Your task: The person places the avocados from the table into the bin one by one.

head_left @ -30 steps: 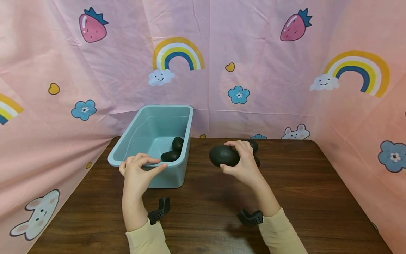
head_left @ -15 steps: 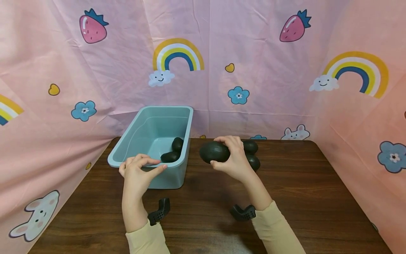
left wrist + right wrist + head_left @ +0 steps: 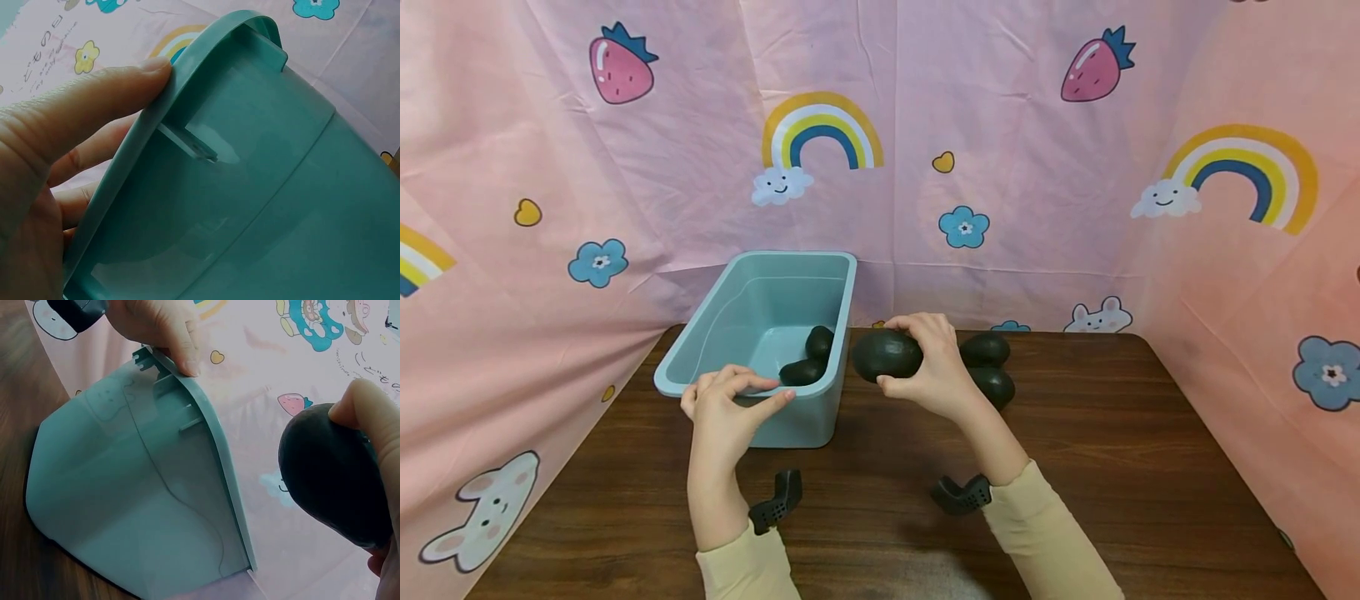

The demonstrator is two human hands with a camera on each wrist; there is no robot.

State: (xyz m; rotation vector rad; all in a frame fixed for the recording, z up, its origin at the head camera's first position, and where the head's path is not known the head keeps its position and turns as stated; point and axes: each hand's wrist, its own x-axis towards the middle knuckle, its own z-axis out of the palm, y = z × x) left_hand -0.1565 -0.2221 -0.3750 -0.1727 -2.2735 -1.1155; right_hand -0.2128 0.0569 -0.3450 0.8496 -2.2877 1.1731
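Observation:
My left hand (image 3: 721,412) grips the near rim of a light blue plastic bin (image 3: 700,325). In the left wrist view the thumb (image 3: 125,87) presses the bin's rim (image 3: 147,119) from one side, with fingers partly hidden behind it. Just right of the bin, my right hand (image 3: 934,367) holds a dark green avocado (image 3: 886,356) above the table. The right wrist view shows this avocado (image 3: 331,475) pinched by its side, apart from the bin (image 3: 125,475). Two more avocados, one at the back (image 3: 818,342) and one nearer (image 3: 802,372), lie inside the bin at its right side.
Behind my right hand, two avocados, a rear one (image 3: 987,350) and a front one (image 3: 993,387), lie on the brown wooden table (image 3: 1112,450). A pink printed cloth (image 3: 1022,167) hangs behind the table and along both sides. Each wrist wears a black camera mount (image 3: 778,500).
My right hand has moved left toward the bin with the avocado, uncovering the two avocados on the table behind it. The left hand stays on the rim.

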